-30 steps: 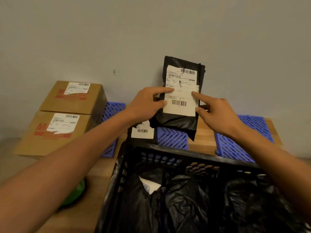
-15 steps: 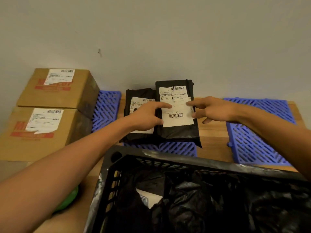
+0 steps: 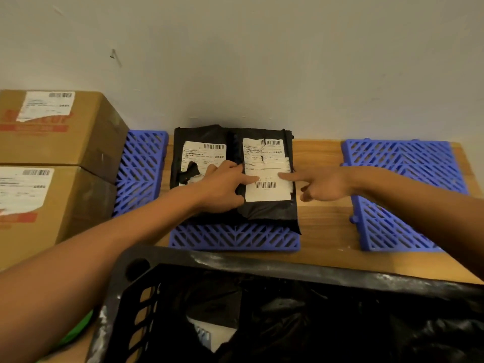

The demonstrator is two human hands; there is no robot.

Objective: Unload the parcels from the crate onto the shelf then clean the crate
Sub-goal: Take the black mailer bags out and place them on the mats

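Parcels on a wooden shelf [image 3: 322, 218] against a grey wall: two black poly-bag parcels lie flat side by side on a blue lattice mat [image 3: 235, 237]; the right black parcel [image 3: 267, 210] bears a white label, and the left black parcel [image 3: 201, 137] bears a torn one. Left hand [image 3: 222, 187] rests across both, index finger extended onto the right parcel's label, other fingers loosely bent, gripping nothing; right hand [image 3: 322, 184] touches the same label's right edge with a straight index finger, remaining fingers curled under, holding nothing. Black crate [image 3: 262, 263] stands nearest the camera, with black bagged parcels [image 3: 288, 323] inside; two cardboard boxes [image 3: 60, 163] sit stacked at far left; further blue mats lie beside the boxes and at right.
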